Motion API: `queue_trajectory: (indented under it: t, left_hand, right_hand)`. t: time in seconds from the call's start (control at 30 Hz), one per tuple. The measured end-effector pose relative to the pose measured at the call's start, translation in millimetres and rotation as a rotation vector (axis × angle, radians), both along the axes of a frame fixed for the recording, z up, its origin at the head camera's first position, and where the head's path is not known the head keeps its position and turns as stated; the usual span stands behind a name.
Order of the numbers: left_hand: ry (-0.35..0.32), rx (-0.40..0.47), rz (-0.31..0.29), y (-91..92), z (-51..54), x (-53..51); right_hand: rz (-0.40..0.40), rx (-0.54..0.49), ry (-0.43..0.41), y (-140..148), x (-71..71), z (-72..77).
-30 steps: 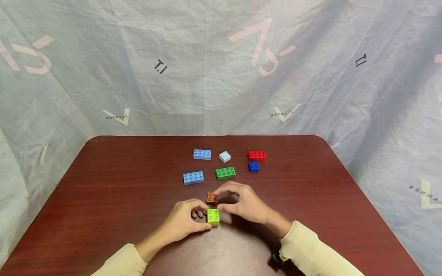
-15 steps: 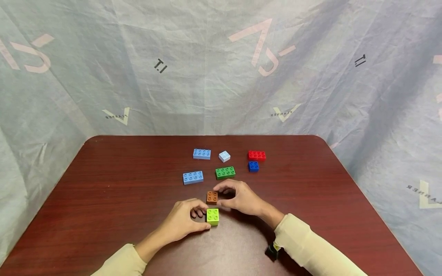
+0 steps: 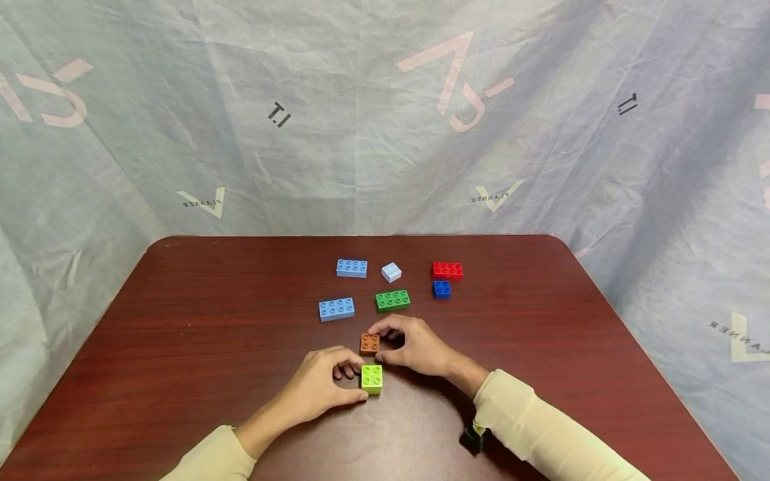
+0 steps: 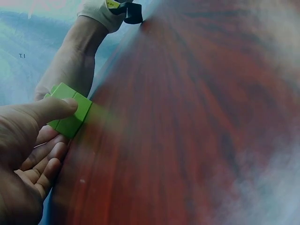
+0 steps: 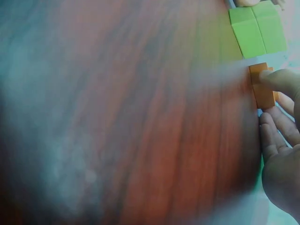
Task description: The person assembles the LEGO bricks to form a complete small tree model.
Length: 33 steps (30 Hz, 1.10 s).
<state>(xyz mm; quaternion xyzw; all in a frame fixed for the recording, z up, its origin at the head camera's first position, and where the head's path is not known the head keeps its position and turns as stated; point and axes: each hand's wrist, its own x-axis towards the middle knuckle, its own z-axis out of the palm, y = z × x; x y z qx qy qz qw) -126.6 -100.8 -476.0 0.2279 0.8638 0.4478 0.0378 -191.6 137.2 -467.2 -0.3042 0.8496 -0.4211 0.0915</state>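
My left hand [image 3: 317, 381] pinches a lime green studded block [image 3: 371, 379] between thumb and fingers, on the table. In the left wrist view a seam crosses the lime block [image 4: 70, 110], as of two bricks stacked. Just beyond it sits a brown two-by-two brick [image 3: 369, 343], apart from the lime block. My right hand [image 3: 415, 346] holds this brown brick from the right. In the right wrist view the thumb lies on the face of the brown brick [image 5: 261, 86], with the fingers partly hidden behind it.
Farther back on the dark red table [image 3: 210, 321] lie a green brick [image 3: 393, 300], two light blue bricks [image 3: 337, 309], a pale small brick [image 3: 392, 272], a red brick [image 3: 448, 270] and a dark blue brick [image 3: 442, 289]. A grey cloth [image 3: 337, 153] hangs behind.
My right hand has shifted slightly left, closing its thumb and fingertips onto the brown brick. My left hand and the lime block have stayed nearly still.
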Motion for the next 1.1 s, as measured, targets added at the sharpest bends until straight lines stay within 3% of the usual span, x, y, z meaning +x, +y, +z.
queue_trajectory:
  t: [0.2, 0.5, 0.87, 1.1]
  left_hand:
    - [-0.002, 0.002, 0.001, 0.1, 0.7, 0.2]
    - [-0.025, 0.005, -0.006, 0.7, 0.3, 0.1]
    - [-0.023, 0.001, 0.001, 1.6, 0.5, -1.0]
    - [-0.029, -0.001, 0.011, 0.3, 1.6, -1.8]
  right_hand:
    - [-0.013, -0.004, 0.008, -0.7, 0.0, -1.0]
    - [-0.034, -0.066, -0.056, 5.5, 0.9, 3.6]
    - [-0.005, -0.123, -0.009, 13.3, 15.5, 31.5]
    - [0.047, -0.091, 0.037, 16.4, 31.0, 45.9]
